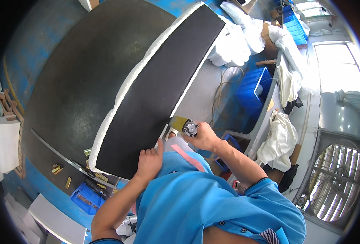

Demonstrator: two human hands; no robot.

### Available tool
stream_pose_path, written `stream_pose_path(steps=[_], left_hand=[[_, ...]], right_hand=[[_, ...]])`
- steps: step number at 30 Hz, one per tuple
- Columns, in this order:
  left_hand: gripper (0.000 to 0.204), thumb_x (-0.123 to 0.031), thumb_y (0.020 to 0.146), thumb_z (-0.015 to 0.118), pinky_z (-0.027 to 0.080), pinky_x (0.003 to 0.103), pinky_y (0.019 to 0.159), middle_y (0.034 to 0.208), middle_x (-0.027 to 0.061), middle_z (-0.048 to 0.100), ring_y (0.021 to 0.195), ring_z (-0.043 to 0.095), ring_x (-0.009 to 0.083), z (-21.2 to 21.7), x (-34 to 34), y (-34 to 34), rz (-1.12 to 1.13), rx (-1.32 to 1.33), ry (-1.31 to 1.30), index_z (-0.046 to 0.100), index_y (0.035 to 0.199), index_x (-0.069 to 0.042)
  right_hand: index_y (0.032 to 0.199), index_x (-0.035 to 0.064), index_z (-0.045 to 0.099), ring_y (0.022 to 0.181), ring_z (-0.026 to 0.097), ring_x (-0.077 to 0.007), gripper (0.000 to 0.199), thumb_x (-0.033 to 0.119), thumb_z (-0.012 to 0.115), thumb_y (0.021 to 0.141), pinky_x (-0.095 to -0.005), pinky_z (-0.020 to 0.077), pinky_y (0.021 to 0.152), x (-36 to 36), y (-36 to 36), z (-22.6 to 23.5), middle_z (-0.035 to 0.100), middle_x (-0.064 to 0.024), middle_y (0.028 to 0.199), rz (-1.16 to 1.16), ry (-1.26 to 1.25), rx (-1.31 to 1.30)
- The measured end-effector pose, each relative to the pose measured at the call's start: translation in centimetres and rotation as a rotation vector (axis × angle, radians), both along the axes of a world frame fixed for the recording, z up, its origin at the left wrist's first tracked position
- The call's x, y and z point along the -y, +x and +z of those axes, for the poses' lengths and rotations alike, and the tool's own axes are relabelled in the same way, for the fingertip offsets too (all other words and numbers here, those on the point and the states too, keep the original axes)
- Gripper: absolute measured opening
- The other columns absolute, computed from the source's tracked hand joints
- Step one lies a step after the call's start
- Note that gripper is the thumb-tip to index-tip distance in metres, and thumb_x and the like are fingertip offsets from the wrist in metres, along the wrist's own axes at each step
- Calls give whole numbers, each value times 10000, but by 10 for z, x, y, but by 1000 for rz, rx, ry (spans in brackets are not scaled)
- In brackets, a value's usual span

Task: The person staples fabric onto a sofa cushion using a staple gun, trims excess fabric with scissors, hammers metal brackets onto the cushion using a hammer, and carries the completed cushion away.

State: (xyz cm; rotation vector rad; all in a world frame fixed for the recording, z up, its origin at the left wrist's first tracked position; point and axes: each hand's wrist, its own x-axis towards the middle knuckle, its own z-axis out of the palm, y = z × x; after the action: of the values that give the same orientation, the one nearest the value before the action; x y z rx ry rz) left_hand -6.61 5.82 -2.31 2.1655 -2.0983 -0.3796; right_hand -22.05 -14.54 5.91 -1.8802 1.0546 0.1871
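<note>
L hand (149,160): flat on near end of panel, fingers curled, pressing not pinching.
R hand (204,136): fist shut round power tool (184,125) at panel's R edge.
Panel (155,89): black, white foam rim, lying on dark table (78,77).
Tip: keep L steady, tool tight to edge.

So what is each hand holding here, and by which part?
The right hand grips a yellow-bodied power tool by its rear body, at the cushion's edge. The left hand presses on the near end of the black padded cushion, without closing around it.
</note>
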Motion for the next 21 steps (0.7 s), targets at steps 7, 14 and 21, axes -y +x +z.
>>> stream_pose_path(steps=[7,14,21], left_hand=[[568,-85,873,554,520,393,676,746,91,651,663,661,246,1,0,8,9,-140,-10,470,1420,44],[599,-104,859,566,511,387,659,713,77,630,653,654,237,0,1,2,50,-122,-27,474,1427,65],[477,-102,865,558,501,383,683,725,71,630,671,649,247,-2,-5,1,71,-154,-101,573,1322,32]], right_hand=[[1404,146,573,1012,659,-419,643,155,711,776,-457,546,899,-24,9,7,706,-213,1087,98,-22,68],[1399,145,575,1003,669,-416,647,164,728,770,-457,555,884,-29,16,18,705,-212,1105,70,-27,-21],[1308,85,647,919,715,-349,485,132,736,834,-378,574,835,-52,10,9,737,-166,1043,117,-116,49]])
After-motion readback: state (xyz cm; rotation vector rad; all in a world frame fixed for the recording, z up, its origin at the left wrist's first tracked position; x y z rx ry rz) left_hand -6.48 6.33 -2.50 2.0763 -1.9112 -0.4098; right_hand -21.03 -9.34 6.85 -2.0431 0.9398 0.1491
